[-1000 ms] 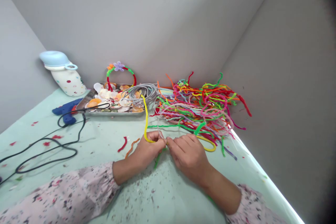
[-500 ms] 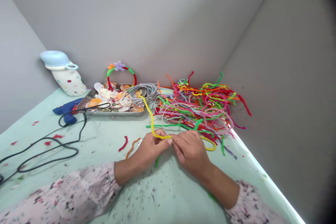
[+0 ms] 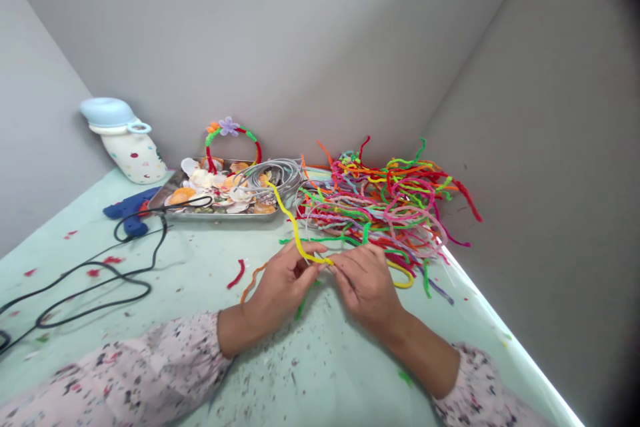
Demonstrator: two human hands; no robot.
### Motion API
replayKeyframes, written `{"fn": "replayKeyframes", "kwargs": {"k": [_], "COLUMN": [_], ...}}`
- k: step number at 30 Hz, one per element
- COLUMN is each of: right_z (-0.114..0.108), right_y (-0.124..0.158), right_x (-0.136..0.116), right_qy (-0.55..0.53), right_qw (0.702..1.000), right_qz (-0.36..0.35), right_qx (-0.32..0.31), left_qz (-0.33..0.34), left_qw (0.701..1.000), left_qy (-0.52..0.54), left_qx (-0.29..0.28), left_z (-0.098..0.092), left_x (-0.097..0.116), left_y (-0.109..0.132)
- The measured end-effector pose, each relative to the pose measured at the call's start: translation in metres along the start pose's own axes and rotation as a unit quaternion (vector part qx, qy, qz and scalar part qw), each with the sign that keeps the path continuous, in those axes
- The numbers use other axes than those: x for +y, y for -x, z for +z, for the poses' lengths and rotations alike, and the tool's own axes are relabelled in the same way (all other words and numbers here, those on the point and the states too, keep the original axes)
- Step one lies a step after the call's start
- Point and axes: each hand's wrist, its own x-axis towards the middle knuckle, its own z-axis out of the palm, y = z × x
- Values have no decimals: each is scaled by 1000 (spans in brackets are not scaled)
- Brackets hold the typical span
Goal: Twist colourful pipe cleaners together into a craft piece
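A yellow pipe cleaner (image 3: pixel 296 230) runs down from near the coil of grey wire (image 3: pixel 273 178) to my fingertips. My left hand (image 3: pixel 283 280) pinches it and a thin pale wire that curves up beside it. Close to its right, my right hand (image 3: pixel 367 283) is closed on the yellow pipe cleaner's lower end, the fingertips of both hands nearly touching. Green tips stick out behind my right hand and below my left fingers. What lies inside my right fingers is hidden.
A metal tray (image 3: pixel 225 215) of shells holds a decorated hoop (image 3: pixel 259 147). Behind my right hand lies a pile of coloured pipe cleaners (image 3: pixel 390 200). At left are a bottle (image 3: pixel 133 153), a blue glue gun (image 3: pixel 134 223) and its black cable (image 3: pixel 100 267).
The yellow pipe cleaner's pinched end has tilted down slightly to the right. My fingertips have shifted a little, and the green tip behind my right hand stands more upright.
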Motion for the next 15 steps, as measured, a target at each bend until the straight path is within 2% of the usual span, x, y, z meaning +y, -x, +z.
{"fn": "replayKeyframes", "kwargs": {"k": [6,15], "right_z": [0,0], "right_y": [1,0], "right_x": [2,-1], "right_qy": [-21,-36], "right_qw": [1000,999], "right_qz": [1,-7], "right_qx": [-2,-8], "left_qz": [33,9], "left_qw": [999,998], "left_qy": [-37,-45], "left_qx": [-14,-46], "left_z": [-4,-6], "left_x": [1,7], "left_y": [-5,-5]}}
